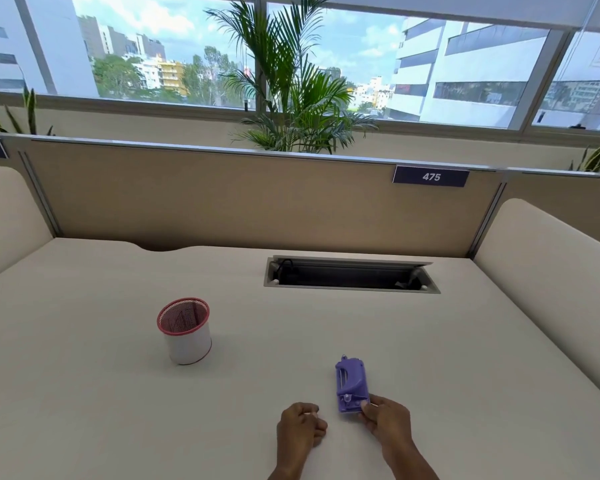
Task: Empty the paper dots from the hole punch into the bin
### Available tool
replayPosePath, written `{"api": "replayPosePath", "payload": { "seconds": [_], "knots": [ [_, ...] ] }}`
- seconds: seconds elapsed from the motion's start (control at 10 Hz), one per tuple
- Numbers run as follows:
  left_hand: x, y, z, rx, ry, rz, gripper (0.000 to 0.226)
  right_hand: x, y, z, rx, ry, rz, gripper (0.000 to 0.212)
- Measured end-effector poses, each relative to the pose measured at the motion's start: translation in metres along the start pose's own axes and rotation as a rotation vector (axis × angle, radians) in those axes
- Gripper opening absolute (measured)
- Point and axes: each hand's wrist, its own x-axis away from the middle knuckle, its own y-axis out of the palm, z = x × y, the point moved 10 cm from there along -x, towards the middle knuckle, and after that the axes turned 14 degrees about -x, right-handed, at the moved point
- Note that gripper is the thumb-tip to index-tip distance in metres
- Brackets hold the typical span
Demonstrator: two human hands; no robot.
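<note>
Closest to the near edge of the desk [118, 410], two hands sit apart from each other. The left hand [300, 427] rests on the surface with its fingers curled in and nothing in them; it looks idle, probably waiting to help once the punch is lifted. The right hand [385, 420] pinches the near end of the purple hole punch [350, 382] between thumb and fingers, so the tool points away toward the far edge. Whether its body lies on the surface or just above it, I cannot tell. Gripping one end likely leaves the rest free for the other hand to reach the dot tray, though the tray's cover cannot be made out.

The bin [185, 330], a small mesh cup with a red rim and a white wrap, stands upright left of centre, well apart from the punch. The emptying seems not yet begun. Nothing lies on the surface between punch and bin, but the mouth is narrow, so the punch should be right over it or dots will scatter.

Near the far edge, right of centre, an open cable slot [350, 275] could swallow stray dots. Behind it rises a partition [222, 202] with a number plate [431, 176], and a palm plant [298, 81] beyond
</note>
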Motion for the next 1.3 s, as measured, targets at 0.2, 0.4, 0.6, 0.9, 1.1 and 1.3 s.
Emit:
{"api": "replayPosePath", "payload": {
  "seconds": [0.2, 0.4, 0.6, 0.9, 1.1, 1.3],
  "knots": [
    [0.003, -0.021, 0.017, -0.201, 0.166, 0.13, 0.027, -0.025, -0.027, -0.017, 0.001, -0.013, 0.086, 0.031],
    [0.014, -0.029, 0.04, -0.622, 0.373, 0.281, 0.027, -0.028, -0.035, -0.036, 0.284, -0.136, 0.15, 0.025],
    [0.01, -0.025, 0.046, -1.06, 0.537, 0.293, 0.041, -0.029, -0.031, -0.053, 0.469, -0.221, 0.137, 0.02],
    [0.007, -0.037, 0.043, -1.355, 0.589, 0.317, 0.075, -0.03, -0.034, -0.05, 0.504, -0.209, 0.146, 0.025],
    [0.002, -0.044, 0.052, -1.436, 0.594, 0.467, 0.091, -0.002, -0.019, -0.078, 0.554, -0.504, 0.227, 0.029],
    [-0.009, -0.049, 0.065, -1.385, 0.668, 0.55, 0.088, 0.046, 0.06, -0.08, 0.689, -0.912, 0.003, 0.022]
  ]
}}
